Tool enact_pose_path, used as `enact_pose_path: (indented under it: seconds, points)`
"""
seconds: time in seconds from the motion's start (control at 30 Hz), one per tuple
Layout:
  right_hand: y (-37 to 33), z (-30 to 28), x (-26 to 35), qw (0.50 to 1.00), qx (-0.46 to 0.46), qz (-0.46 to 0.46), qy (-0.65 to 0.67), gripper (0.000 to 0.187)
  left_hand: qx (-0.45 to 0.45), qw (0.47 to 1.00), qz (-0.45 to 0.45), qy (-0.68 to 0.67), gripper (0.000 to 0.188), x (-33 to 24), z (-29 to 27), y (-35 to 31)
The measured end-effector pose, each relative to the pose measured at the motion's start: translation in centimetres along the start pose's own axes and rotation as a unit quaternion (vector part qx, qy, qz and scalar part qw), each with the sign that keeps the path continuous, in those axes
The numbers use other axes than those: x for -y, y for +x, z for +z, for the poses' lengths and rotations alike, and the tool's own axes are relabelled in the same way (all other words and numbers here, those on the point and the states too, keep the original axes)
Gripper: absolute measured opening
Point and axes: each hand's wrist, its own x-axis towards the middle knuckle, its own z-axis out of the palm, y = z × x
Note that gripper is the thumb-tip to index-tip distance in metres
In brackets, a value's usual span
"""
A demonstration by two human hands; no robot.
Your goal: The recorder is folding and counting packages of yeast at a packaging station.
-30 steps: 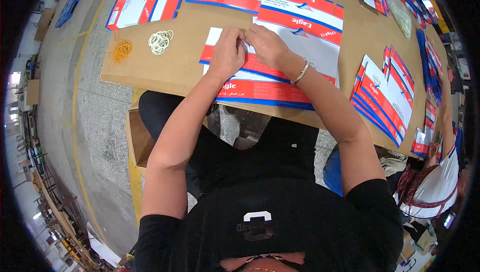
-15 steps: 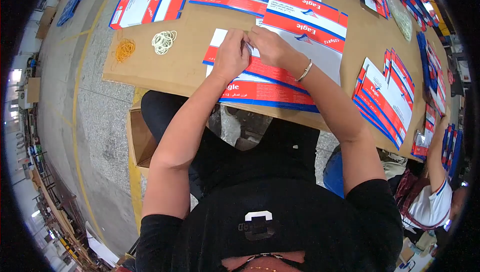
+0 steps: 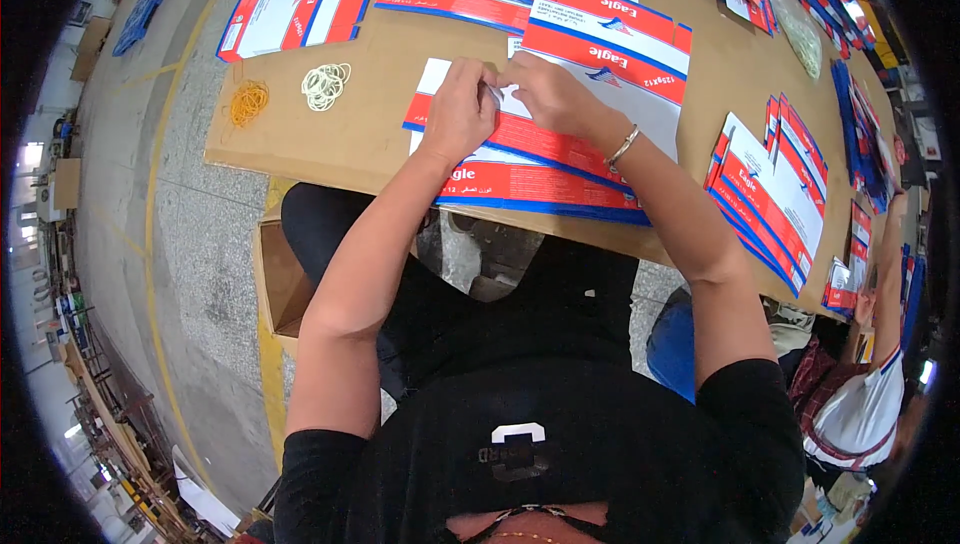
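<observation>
Flat red, white and blue carton blanks (image 3: 530,179) lie overlapping at the table's front edge, under my hands. My left hand (image 3: 462,112) is closed with fingertips pinched on the upper part of a carton blank, where a small white flap shows by the thumb. Just right of it, my right hand (image 3: 548,94) has its fingers curled together above the same cardboard; what its fingertips hold, if anything, is hidden. Partly behind the right hand and forearm lies a larger carton blank (image 3: 640,49), printed side up.
Orange rubber bands (image 3: 249,103) and pale rubber bands (image 3: 326,87) lie in heaps on the left. More carton blanks (image 3: 300,4) are spread at the back, with a fanned stack (image 3: 770,194) on the right. A bag of pale bands (image 3: 800,39) and a co-worker's arm (image 3: 888,279) are farther right.
My right hand has shifted slightly right, its fingertips apart from the left hand's. The left hand stays nearly in place. The co-worker's arm at the right has moved.
</observation>
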Motion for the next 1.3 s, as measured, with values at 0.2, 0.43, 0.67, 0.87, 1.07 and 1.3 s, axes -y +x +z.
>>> enact_pose_path:
  seconds: [0.2, 0.43, 0.67, 0.87, 1.07, 1.3]
  points:
    - [-0.7, 0.9, 0.3, 0.999, -0.018, 0.035, 0.003, 0.017, 0.0, 1.0, -0.007, 0.002, 0.018, 0.0, 0.0, -0.1]
    - [0.8, 1.7, 0.0, 0.997, -0.014, 0.058, -0.04, 0.01, 0.002, 1.0, 0.003, 0.011, 0.017, 0.0, 0.1, -0.1]
    - [2.2, 1.7, 0.2, 0.971, 0.127, 0.099, -0.179, 0.019, 0.005, 1.0, -0.007, 0.007, 0.016, 0.4, 0.2, -0.1]
    - [2.5, 1.5, 0.9, 0.959, 0.16, 0.111, -0.205, 0.027, -0.001, 1.0, -0.011, 0.025, 0.015, 0.3, 0.2, -0.1]
    - [2.3, 1.4, 0.6, 0.959, 0.171, 0.123, -0.192, 0.033, -0.001, 1.0, -0.019, 0.007, 0.016, 0.3, 0.3, -0.1]
    - [1.4, 1.2, 0.1, 0.97, 0.141, 0.101, -0.172, 0.021, 0.01, 1.0, -0.026, 0.015, 0.019, 0.1, 0.2, -0.1]
